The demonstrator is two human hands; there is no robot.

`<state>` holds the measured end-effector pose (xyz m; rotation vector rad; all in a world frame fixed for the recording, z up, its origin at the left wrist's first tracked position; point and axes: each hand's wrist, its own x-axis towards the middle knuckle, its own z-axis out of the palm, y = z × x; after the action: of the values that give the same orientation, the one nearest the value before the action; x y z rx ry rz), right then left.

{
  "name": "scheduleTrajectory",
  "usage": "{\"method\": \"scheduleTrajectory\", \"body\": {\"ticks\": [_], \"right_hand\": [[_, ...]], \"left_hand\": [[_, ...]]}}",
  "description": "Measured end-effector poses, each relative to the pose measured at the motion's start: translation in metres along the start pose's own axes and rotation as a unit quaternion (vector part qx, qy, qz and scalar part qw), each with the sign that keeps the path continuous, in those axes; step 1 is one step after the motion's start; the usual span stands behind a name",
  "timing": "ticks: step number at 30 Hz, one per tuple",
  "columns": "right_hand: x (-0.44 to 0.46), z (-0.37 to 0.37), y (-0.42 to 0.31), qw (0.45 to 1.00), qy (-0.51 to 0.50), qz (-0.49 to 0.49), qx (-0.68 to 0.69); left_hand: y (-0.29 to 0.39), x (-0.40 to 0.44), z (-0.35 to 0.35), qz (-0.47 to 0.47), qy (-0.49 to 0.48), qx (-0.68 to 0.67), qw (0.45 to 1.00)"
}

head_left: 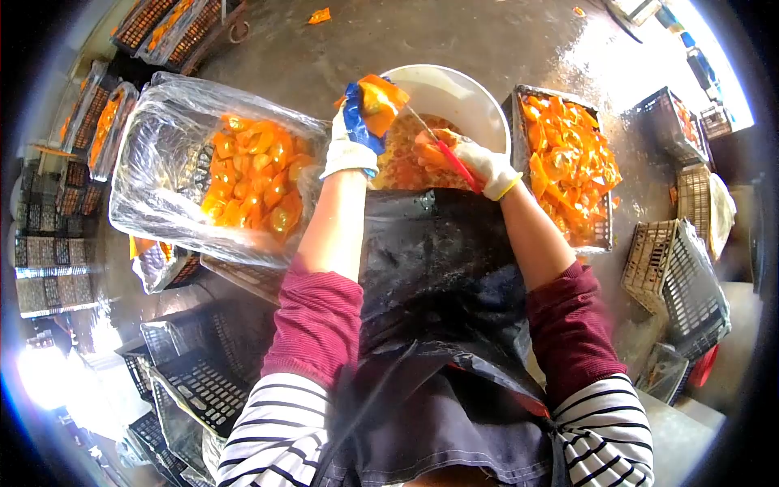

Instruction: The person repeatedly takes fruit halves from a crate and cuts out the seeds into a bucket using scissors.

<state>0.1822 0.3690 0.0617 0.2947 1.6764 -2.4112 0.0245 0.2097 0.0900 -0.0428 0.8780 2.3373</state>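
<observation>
My left hand point(355, 134), in a white and blue glove, is closed around an orange piece point(381, 104) over the left rim of a white tub point(479, 93). In my right hand point(480, 165), also gloved, is a red-handled knife point(456, 162), its thin blade pointing up and left toward the orange piece. Orange material shows by the fingers of that hand. Inside the tub lie many small orange-brown pieces, partly hidden by my hands.
A plastic-lined crate point(174, 170) at the left holds glossy orange pieces point(258, 174). Right of the tub, a dark crate point(604, 219) is heaped with orange peels point(568, 162). More crates point(199, 381) stand at both sides. An orange scrap point(320, 15) lies on the floor.
</observation>
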Motion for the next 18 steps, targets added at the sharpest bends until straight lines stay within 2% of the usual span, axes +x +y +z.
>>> {"method": "scheduleTrajectory", "body": {"ticks": [1, 2, 3, 4, 6, 7, 8, 9, 10, 11, 12, 14, 16, 18], "right_hand": [[0.000, -0.002, 0.003, 1.000, -0.006, 0.004, -0.003], [0.003, -0.003, 0.007, 0.997, 0.025, 0.048, -0.063], [0.011, -0.007, 0.014, 0.987, 0.060, 0.090, -0.122], [0.011, -0.010, 0.019, 0.976, 0.094, 0.082, -0.176], [0.014, -0.019, 0.030, 0.942, 0.163, 0.077, -0.283], [-0.003, 0.005, 0.005, 0.821, 0.195, 0.031, -0.536], [-0.009, 0.019, -0.016, 0.826, 0.159, 0.094, -0.533], [-0.017, 0.028, -0.026, 0.833, 0.171, 0.091, -0.518], [-0.016, 0.025, -0.021, 0.861, 0.170, 0.076, -0.473], [-0.003, 0.011, 0.000, 0.860, 0.187, -0.001, -0.475], [-0.008, 0.007, 0.004, 0.765, 0.101, -0.013, -0.636], [-0.010, 0.000, 0.009, 0.678, 0.053, -0.015, -0.733], [-0.008, 0.008, 0.008, 0.751, 0.138, 0.005, -0.645], [-0.014, 0.015, 0.004, 0.829, 0.246, -0.010, -0.502]], "left_hand": [[0.002, -0.001, 0.000, 0.001, 0.014, 0.024, 1.000], [0.001, -0.004, 0.001, 0.035, 0.111, 0.082, 0.990], [0.006, 0.004, -0.008, 0.068, 0.118, 0.135, 0.981], [0.001, 0.027, -0.028, 0.119, 0.014, 0.083, 0.989], [0.013, 0.010, 0.001, 0.074, -0.078, 0.030, 0.994], [0.014, -0.014, 0.033, 0.033, -0.089, 0.026, 0.995], [0.003, -0.017, 0.060, 0.036, -0.111, 0.058, 0.992], [-0.012, -0.018, 0.079, 0.048, -0.129, 0.088, 0.987], [-0.030, -0.019, 0.099, 0.026, -0.207, 0.158, 0.965], [-0.050, -0.024, 0.117, -0.067, -0.206, 0.104, 0.971], [-0.052, -0.027, 0.123, -0.063, -0.206, 0.114, 0.970], [-0.056, -0.035, 0.131, -0.056, -0.207, 0.135, 0.967], [-0.065, -0.045, 0.132, -0.058, -0.202, 0.155, 0.965], [-0.056, -0.024, 0.102, -0.136, -0.185, 0.061, 0.971]]}}
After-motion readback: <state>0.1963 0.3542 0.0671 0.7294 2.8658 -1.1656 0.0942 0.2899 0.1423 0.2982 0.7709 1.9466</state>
